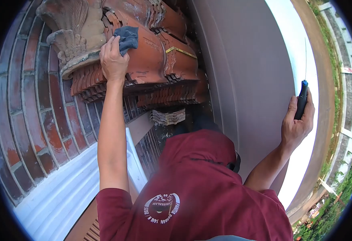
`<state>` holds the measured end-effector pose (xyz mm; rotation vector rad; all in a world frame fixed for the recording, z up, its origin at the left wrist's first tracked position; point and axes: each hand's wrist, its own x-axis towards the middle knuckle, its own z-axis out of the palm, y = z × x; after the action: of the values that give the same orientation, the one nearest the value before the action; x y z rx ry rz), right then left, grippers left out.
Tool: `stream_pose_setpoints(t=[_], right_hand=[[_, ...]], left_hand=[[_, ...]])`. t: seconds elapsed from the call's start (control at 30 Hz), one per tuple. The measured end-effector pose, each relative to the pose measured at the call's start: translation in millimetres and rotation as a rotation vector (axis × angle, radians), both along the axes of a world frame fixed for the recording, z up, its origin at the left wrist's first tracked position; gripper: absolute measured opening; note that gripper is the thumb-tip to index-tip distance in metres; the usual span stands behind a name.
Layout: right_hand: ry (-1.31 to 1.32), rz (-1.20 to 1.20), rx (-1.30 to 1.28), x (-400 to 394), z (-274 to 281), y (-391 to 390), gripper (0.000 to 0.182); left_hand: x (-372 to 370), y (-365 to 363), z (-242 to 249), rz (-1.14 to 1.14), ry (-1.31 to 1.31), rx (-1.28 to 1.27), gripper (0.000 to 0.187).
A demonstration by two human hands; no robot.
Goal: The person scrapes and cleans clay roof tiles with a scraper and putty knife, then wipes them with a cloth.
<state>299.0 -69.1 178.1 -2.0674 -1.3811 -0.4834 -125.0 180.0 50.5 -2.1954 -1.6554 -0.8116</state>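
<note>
My left hand (114, 59) reaches up on the left and pinches a crumpled dark grey cloth (127, 38). It overlaps a stack of orange-brown clay roof tiles (147, 60), beside a carved, leaf-patterned ornament (77, 34). Out to the right, my right hand (298, 122) is wrapped round the dark, blue-collared handle of a screwdriver (301, 100). Its long thin shaft points upward in the view, against a bright white strip of wall edge (294, 44).
A bent yellow strip (180, 51) lies on the tiles. More tiles (168, 117) are stacked lower down. Brick wall (35, 108) and white ribbed panel (63, 180) fill the left side. A smooth grey wall (248, 60) runs down the middle; ground and greenery (336, 213) lie far right.
</note>
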Motion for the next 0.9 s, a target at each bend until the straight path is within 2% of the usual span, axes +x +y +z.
stream_pose_setpoints(t=[0.27,0.53,0.63,0.67,0.77,0.9], right_hand=[[0.068,-0.031,-0.099,-4.7,5.9,-1.1,0.040],[0.120,0.048,-0.110,-1.1,6.9,-4.5,0.044],[0.107,0.095,-0.095,2.1,6.4,-3.4,0.044],[0.109,0.088,-0.100,2.1,6.0,-2.6,0.044],[0.115,0.081,-0.118,1.9,6.2,-2.7,0.044],[0.102,0.121,-0.136,2.1,9.3,-4.6,0.042]], left_hand=[[1.9,-3.2,0.9,-0.010,0.021,-0.003,0.055],[-0.7,-0.9,7.5,-0.057,-0.009,-0.052,0.051],[-2.5,6.3,16.8,0.008,-0.188,-0.174,0.050],[5.2,8.3,21.8,0.056,-0.214,-0.128,0.052],[13.0,26.4,35.1,-0.061,0.037,0.040,0.053],[14.0,74.1,43.0,-0.074,0.129,-0.057,0.056]])
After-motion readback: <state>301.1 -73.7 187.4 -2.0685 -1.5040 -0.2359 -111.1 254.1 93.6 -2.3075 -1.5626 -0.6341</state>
